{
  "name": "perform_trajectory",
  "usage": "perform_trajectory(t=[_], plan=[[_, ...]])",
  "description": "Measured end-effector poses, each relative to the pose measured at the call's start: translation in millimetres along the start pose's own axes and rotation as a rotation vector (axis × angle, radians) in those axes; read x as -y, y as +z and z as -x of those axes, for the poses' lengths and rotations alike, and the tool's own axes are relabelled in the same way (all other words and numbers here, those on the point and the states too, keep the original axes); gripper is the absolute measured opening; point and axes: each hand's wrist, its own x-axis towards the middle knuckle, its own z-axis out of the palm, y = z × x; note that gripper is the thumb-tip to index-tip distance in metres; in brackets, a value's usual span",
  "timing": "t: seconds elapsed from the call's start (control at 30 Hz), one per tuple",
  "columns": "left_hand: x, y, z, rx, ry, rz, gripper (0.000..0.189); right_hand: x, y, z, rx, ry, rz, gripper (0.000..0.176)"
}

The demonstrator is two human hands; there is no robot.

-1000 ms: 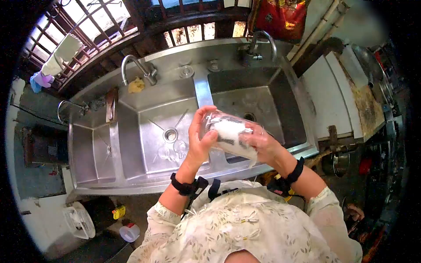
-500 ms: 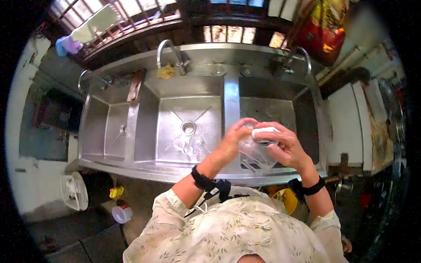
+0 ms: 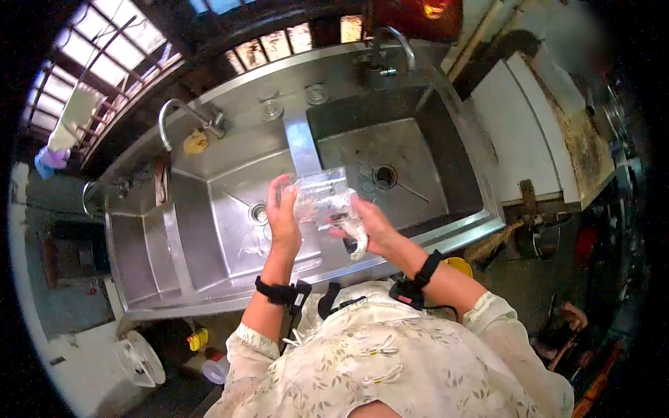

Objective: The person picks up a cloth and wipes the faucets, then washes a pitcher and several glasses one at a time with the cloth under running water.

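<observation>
In the head view a clear, see-through container (image 3: 322,197) is held between my two hands over the divider of the steel sinks. My left hand (image 3: 284,221) grips its left side, fingers and thumb around the wall. My right hand (image 3: 376,224) is closed around a bunched white cloth (image 3: 359,242) at the container's right end; some of its fingers are hidden behind the container and cloth. Below my left hand, faint clear pieces (image 3: 254,242) lie in the middle basin (image 3: 223,184); their exact kind is hard to make out.
The right basin (image 3: 418,150) has a dark drain (image 3: 384,176). Curved taps (image 3: 166,122) stand along the back ledge, with a yellow cloth or sponge (image 3: 196,142) beside one. A white-topped counter (image 3: 512,132) adjoins the right side. A yellow bucket (image 3: 458,266) sits below the front edge.
My view has turned and shifted toward the right basin. My hands have moved apart, the clear container now shows plainly between them, and the white cloth hangs lower in my right hand.
</observation>
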Motion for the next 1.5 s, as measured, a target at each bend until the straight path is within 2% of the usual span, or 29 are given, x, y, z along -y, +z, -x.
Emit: perform_trajectory(t=[0.07,0.13,0.17,0.23,0.27,0.33,0.37,0.53,0.6,0.67,0.73,0.77,0.8,0.83,0.87,0.93,1.0,1.07,1.1,1.13,1.2,1.27,1.37,1.5], plan=[[8,6,-8,-0.042,0.011,-0.078,0.038,0,-7,-6,-0.045,0.084,0.080,0.033],[25,10,-20,-0.038,0.187,-0.307,0.038,4,-19,-16,-0.075,0.083,0.075,0.031],[34,15,-28,-0.034,0.185,-0.316,0.038,8,-28,-26,-0.107,0.051,0.076,0.030],[43,36,-49,-0.076,0.322,-0.478,0.042,19,-46,-54,-0.181,0.033,0.121,0.028],[45,46,-56,-0.078,0.324,-0.491,0.042,24,-53,-65,-0.173,0.037,0.111,0.028],[44,70,-67,-0.055,0.465,-0.695,0.047,37,-65,-81,-0.156,0.070,-0.020,0.026],[42,81,-70,-0.058,0.516,-0.761,0.051,39,-79,-94,-0.020,0.080,-0.066,0.025],[19,118,-75,-0.001,0.622,-1.033,0.051,57,-86,-101,0.184,0.056,-0.046,0.030],[14,121,-74,0.108,0.674,-1.117,0.051,45,-101,-120,0.325,0.034,-0.139,0.031],[12,116,-74,0.054,0.668,-1.077,0.053,42,-101,-130,0.318,0.058,-0.029,0.028],[15,95,-73,-0.058,0.522,-0.865,0.050,45,-97,-126,0.169,0.117,0.078,0.030],[20,80,-79,-0.111,0.526,-0.876,0.050,47,-95,-124,0.097,0.152,0.127,0.031],[29,61,-88,-0.147,0.468,-0.613,0.047,49,-93,-125,0.072,0.213,0.132,0.028],[32,41,-92,-0.172,0.413,-0.343,0.044,53,-69,-120,0.067,0.182,0.190,0.025],[29,24,-89,-0.201,0.418,-0.342,0.044,58,-45,-113,0.057,0.146,0.246,0.023],[20,-8,-76,-0.221,-0.028,0.163,0.041,54,-7,-111,0.071,0.165,0.337,0.023],[25,-49,-74,-0.186,-0.059,0.232,0.047,34,15,-124,0.069,0.175,0.431,0.023],[23,-86,-75,-0.201,-0.070,0.457,0.054,4,31,-145,0.116,0.212,0.404,0.026],[26,-117,-79,-0.193,-0.113,0.437,0.060,-14,58,-148,0.019,0.194,0.416,0.026],[38,-152,-85,-0.193,-0.113,0.453,0.060,-32,78,-154,0.013,0.195,0.432,0.026],[57,-208,-95,-0.382,-0.113,0.346,0.064,-62,102,-172,-0.079,0.146,0.510,0.022],[17,-219,-73,-0.631,-0.031,0.284,0.069,-96,108,-203,-0.131,0.112,0.545,0.024],[-10,-261,-42,-0.617,-0.035,0.264,0.070,-150,68,-271,-0.218,0.041,0.623,0.029],[-25,-300,7,-0.626,-0.108,0.207,0.066,-189,28,-317,-0.355,-0.026,0.782,0.033]])
